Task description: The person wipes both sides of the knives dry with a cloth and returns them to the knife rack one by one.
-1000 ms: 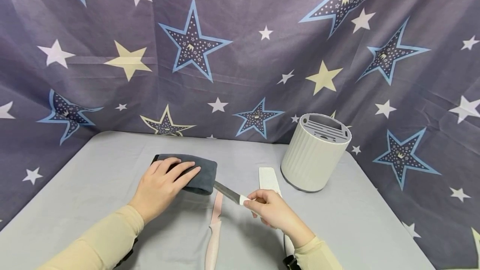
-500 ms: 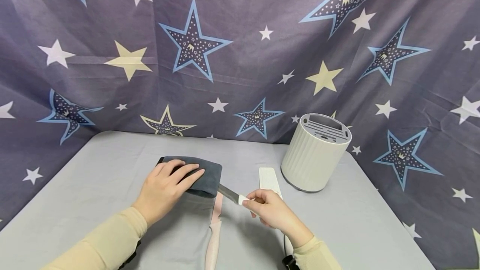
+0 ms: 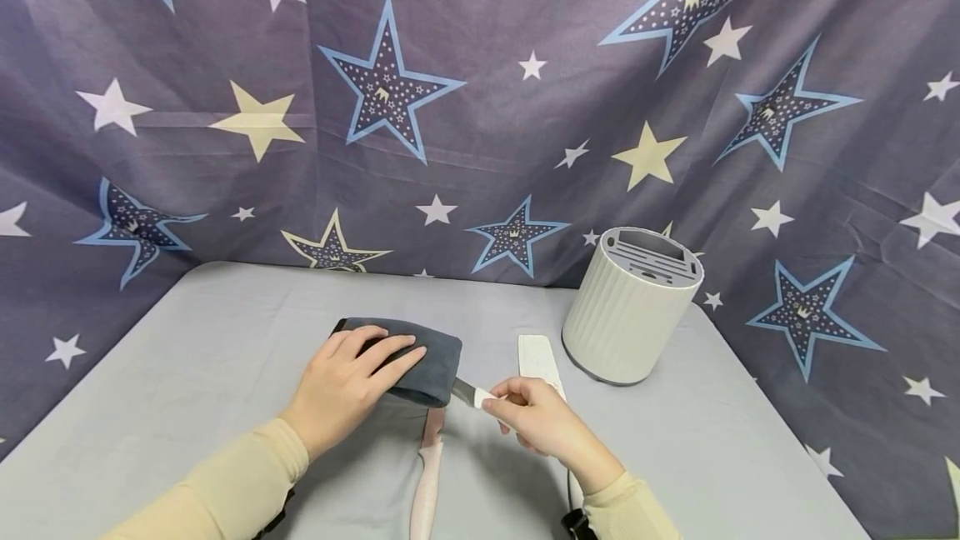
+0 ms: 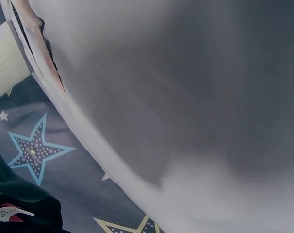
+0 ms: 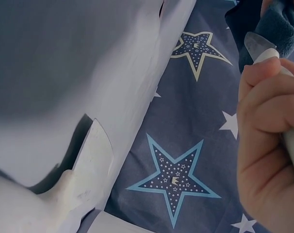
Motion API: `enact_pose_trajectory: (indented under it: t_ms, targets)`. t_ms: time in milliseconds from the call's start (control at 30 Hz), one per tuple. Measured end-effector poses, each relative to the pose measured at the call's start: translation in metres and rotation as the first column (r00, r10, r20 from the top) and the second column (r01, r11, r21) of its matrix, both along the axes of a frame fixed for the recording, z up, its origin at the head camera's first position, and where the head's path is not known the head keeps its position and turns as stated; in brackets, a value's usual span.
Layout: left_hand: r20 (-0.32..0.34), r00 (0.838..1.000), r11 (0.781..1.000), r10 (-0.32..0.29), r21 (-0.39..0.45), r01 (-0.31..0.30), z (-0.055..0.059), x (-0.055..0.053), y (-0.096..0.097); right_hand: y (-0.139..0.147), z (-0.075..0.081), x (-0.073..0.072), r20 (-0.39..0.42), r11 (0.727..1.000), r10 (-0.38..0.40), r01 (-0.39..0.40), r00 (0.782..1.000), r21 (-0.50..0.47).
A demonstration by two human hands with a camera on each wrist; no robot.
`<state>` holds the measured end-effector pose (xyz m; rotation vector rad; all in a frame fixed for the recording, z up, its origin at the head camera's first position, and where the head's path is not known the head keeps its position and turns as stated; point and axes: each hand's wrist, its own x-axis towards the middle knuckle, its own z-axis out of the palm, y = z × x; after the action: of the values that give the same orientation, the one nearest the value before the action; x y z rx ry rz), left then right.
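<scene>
My left hand (image 3: pixel 352 386) holds a folded dark grey cloth (image 3: pixel 438 357) above the table, fingers laid over its top and the thumb hidden. The cloth wraps the blade of a knife (image 3: pixel 463 392), leaving only a short stretch bare beside the handle. My right hand (image 3: pixel 543 423) grips that knife by its white handle (image 3: pixel 483 398). In the right wrist view, the bare blade (image 5: pixel 257 44) meets the fuzzy cloth (image 5: pixel 285 31) just past my right fingers. Beneath the cloth lies a pink-bladed knife (image 3: pixel 425 482), its tip covered from the head view.
A white-bladed knife (image 3: pixel 536 357) lies on the table partly under my right hand and forearm. At the back right stands a ribbed white knife block (image 3: pixel 630 315) with a slotted grey top. A star-patterned curtain (image 3: pixel 480 107) closes off the table's back and sides.
My left hand and the cloth have slid right along the blade toward the handle, covering more of it and the pink blade's tip. My right hand has barely moved.
</scene>
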<state>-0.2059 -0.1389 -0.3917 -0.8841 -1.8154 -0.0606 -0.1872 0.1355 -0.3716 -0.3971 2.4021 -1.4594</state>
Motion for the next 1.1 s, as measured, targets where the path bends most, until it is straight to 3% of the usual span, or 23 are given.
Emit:
enact_pose_trajectory:
  t_ms: [600, 1100]
  targets:
    - [0.015, 0.999, 0.999, -0.041, -0.009, 0.041, 0.0, 0.005, 0.02, -0.003, 0.002, 0.0, 0.002, 1.0, 0.01, -0.01, 1.0, 0.008]
    - [0.025, 0.999, 0.999, -0.044, -0.003, 0.044, -0.003, 0.005, 0.02, -0.004, 0.001, 0.0, 0.009, 1.0, 0.007, -0.007, 1.0, 0.006]
